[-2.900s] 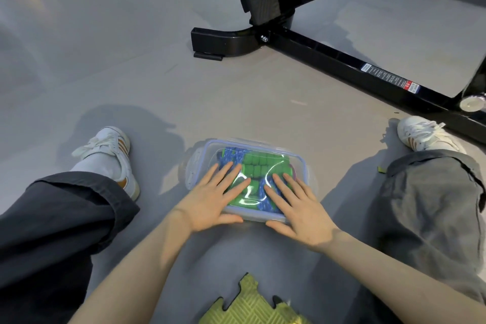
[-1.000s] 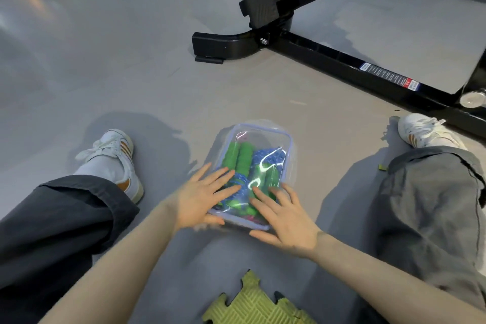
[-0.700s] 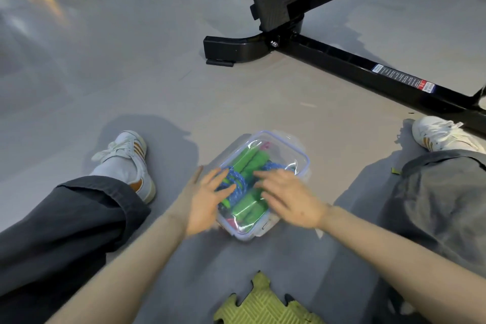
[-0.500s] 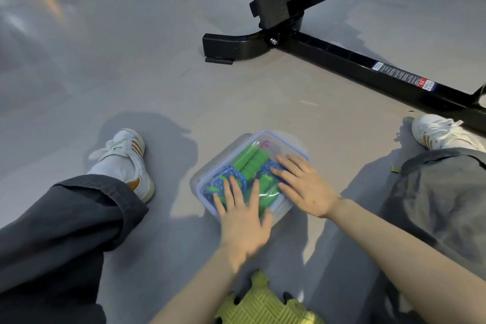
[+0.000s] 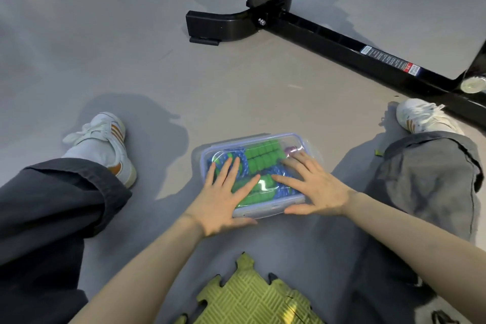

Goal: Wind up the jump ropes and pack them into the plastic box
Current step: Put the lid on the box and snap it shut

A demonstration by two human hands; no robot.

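A clear plastic box (image 5: 302,139) with a blue-rimmed lid lies on the grey floor between my legs, long side facing me. Through the lid I see wound jump ropes (image 5: 263,156) with green handles and blue cord. My left hand (image 5: 223,197) lies flat on the lid's left half, fingers spread, thumb along the near edge. My right hand (image 5: 313,187) lies flat on the right half, fingers spread, thumb at the box's near right corner. Neither hand grips anything.
A black metal gym frame (image 5: 342,42) crosses the floor beyond the box. A yellow-green foam puzzle mat (image 5: 249,297) lies just in front of me. My legs in dark trousers and white sneakers (image 5: 105,139) flank the box.
The box was turned on the floor from lengthwise and diagonal back to long side facing me. Both hands now rest flat on its lid, side by side.
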